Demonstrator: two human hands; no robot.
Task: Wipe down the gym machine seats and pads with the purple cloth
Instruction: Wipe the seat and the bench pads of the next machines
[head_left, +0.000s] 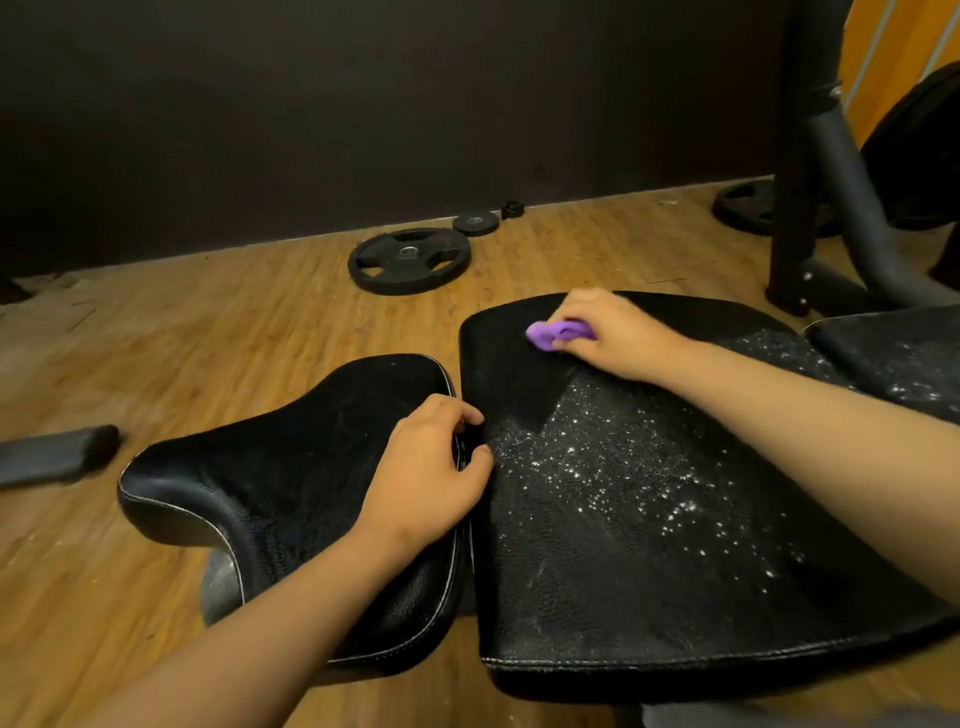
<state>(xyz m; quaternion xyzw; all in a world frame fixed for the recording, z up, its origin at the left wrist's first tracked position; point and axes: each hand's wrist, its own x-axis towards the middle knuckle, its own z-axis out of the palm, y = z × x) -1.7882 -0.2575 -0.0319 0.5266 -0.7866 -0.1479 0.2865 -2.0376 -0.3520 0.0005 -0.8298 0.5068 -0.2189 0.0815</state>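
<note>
Nearest the camera, two bare forearms are reaching out over black upholstery. The wide back pad (649, 545) is filling the lower right, its stitched front edge closest. It is glistening with white droplets across its middle, while its far left part is showing dark and matte. Just left of it, across a narrow gap, the curved seat (270, 493) with pale piping is sitting slightly lower.

The left hand (431, 467) is resting on the seat's right edge. Its fingers are curling over that edge into the gap and its thumb is touching the back pad's rim.

Farther out, the right hand (608, 332) is pressing down near the back pad's far end. It is bunching the purple cloth (550, 332) under curled fingers, and a fold is poking out to the left onto the matte patch. To the right, a second pad (893, 353), also speckled with droplets, is lying beside the back pad.

A grey bar end (57, 457) is lying on the wooden floor (208, 332) at the left. Beyond the pads, a large weight plate (410, 260) is lying flat, with a small plate (475, 223) and a collar (512, 209) behind it. Any markings on them are too small to read. Another plate (743, 208) is lying by the dark machine frame (800, 208) at the right. A dark wall (363, 104) is closing off the back.
</note>
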